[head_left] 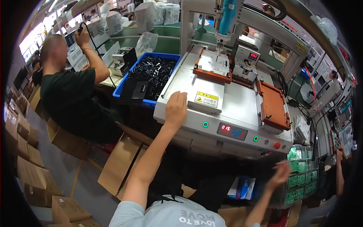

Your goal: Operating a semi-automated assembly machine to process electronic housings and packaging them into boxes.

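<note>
My left hand (176,109) lies on the front left of the white benchtop machine (241,97), fingers together and stretched out, nothing visible in them. It is beside a white cover (206,96) with a yellow warning label. My right hand (280,172) is blurred by motion, close to a stack of green circuit boards (300,174) at the machine's lower right; its fingers are too smeared to read. On the machine, an orange-brown fixture (212,75) holds a white plate under a blue screwdriver head (227,17). A second orange-brown fixture (274,105) sits at the right.
A blue bin (117,90) full of small black parts stands left of the machine, a black ribbed part (133,90) on its near side. A small feeder with red digits (247,62) is behind the fixtures. A co-worker (70,87) sits at left. Cardboard boxes (34,178) line the floor.
</note>
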`<control>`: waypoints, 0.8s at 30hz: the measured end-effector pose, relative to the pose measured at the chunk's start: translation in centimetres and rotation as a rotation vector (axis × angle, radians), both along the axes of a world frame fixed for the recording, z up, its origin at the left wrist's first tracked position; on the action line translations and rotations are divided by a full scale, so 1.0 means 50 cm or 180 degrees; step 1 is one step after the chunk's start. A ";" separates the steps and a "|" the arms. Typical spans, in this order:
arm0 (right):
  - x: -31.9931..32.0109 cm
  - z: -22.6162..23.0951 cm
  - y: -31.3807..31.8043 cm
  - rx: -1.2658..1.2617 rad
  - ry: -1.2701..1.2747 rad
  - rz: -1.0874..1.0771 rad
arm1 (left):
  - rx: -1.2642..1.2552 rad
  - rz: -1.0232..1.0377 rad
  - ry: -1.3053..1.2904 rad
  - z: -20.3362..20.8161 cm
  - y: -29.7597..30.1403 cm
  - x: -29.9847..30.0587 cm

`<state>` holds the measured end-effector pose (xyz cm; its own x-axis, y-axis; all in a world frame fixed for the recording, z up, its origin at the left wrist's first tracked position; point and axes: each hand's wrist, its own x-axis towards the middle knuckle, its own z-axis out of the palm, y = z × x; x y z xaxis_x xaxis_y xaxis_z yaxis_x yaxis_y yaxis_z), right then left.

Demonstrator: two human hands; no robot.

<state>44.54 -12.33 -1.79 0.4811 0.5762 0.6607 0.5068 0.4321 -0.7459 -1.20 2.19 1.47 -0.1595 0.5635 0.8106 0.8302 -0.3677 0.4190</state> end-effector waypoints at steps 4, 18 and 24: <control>-0.202 -0.180 -0.081 -0.1316 -0.1914 0.0813 | 0.0134 -0.0085 0.0599 -0.063 -0.091 -0.013; -0.256 -0.385 -0.064 -0.1433 -0.2536 0.0482 | -0.0352 0.0029 -0.4124 -0.245 -0.184 -0.361; -0.254 -0.377 -0.070 -0.1506 -0.2480 0.0431 | -0.0372 -0.0937 -0.5266 -0.175 -0.089 -0.533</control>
<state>31.85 -15.83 -20.63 -0.0922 0.8879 0.4507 0.9074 0.2613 -0.3291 -27.83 -2.25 -7.26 -0.6222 0.7678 -0.1532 -0.5846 -0.3254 0.7432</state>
